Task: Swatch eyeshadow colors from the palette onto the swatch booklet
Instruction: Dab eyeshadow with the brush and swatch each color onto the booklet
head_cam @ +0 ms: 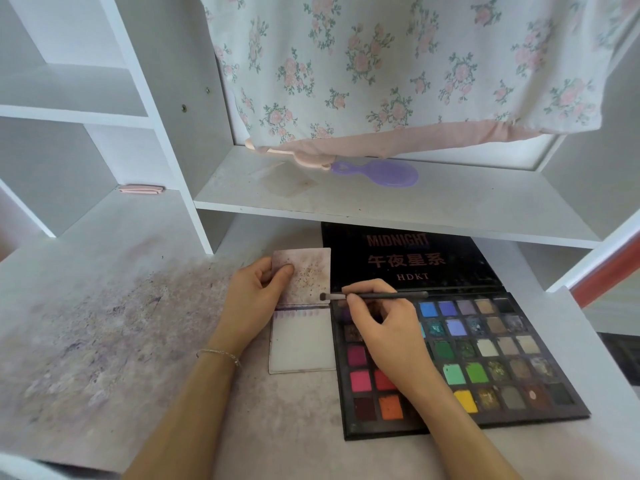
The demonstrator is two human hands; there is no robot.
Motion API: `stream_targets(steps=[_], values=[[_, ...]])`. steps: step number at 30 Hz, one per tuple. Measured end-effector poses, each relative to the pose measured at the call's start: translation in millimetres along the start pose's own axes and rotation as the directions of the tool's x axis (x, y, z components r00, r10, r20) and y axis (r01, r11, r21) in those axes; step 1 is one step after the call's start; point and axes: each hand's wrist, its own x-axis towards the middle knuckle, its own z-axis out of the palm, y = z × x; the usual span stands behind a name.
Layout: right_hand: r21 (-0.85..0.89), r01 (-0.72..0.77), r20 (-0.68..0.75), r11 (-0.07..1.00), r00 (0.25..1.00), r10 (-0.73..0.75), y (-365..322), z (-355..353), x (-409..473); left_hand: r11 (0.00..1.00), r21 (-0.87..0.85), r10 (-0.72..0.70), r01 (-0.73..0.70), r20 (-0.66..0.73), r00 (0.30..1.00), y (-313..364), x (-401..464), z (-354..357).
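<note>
Head view, looking down at a white table (104, 306) stained with purple and grey powder smudges.

At centre lies a small swatch booklet (302, 341), open. Its lower page is white with a row of short purple strokes along the top edge. Its upper flap, speckled with purple and brown powder, is folded up and away from the person.

The left hand (258, 299) holds that upper flap, thumb pressed on its front face and fingers (266, 268) curled behind its left edge. A thin bracelet (219, 355) circles the left wrist.

Just right of the booklet, touching or nearly touching it, lies a large black eyeshadow palette (485, 358), open, with rows of square pans in blues, greens, pinks, red, orange, yellow, browns and glitters. Its raised lid reads "MIDNIGHT" and "HDKT" with red Chinese characters between.

The right hand (384, 327) hovers over the left part of the palette, pinching a slim dark brush (374, 296) between thumb and fingers. The brush lies almost level, its bristle tip pointing left at the right edge of the booklet's fold.

Behind, a white shelf (381, 202) carries a purple hairbrush (381, 173). A floral curtain (398, 64) with a pink hem hangs above it. White cubby shelves (86, 98) stand at left, with a small pink object (140, 189) at their base.
</note>
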Motion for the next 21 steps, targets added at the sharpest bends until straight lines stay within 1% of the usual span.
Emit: stream_targets(steps=[6,10,14,16,18,21], values=[[0.049,0.012,-0.083,0.999,0.997,-0.008,-3,-30,-4,1.000,-0.007,-0.016,0.016,0.004,1.000,-2,0,0],[0.017,-0.007,-0.162,1.000,0.987,0.009,4,-61,-11,1.000,0.014,-0.021,0.021,-0.003,1.000,-2,1,0],[-0.075,-0.042,-0.233,0.996,0.972,0.024,16,-87,-20,0.998,0.057,-0.014,0.014,-0.008,1.000,-4,2,-1],[-0.112,-0.049,-0.315,0.993,0.949,0.012,20,-100,-22,0.998,0.067,-0.003,0.004,-0.014,1.000,-5,2,-1],[-0.133,-0.063,-0.412,0.989,0.911,0.002,23,-113,-23,0.998,0.068,0.003,-0.002,-0.013,1.000,-4,2,0],[-0.141,-0.115,-0.568,0.983,0.823,0.015,26,-128,-24,0.998,0.060,0.006,-0.006,-0.013,1.000,-4,1,-1]])
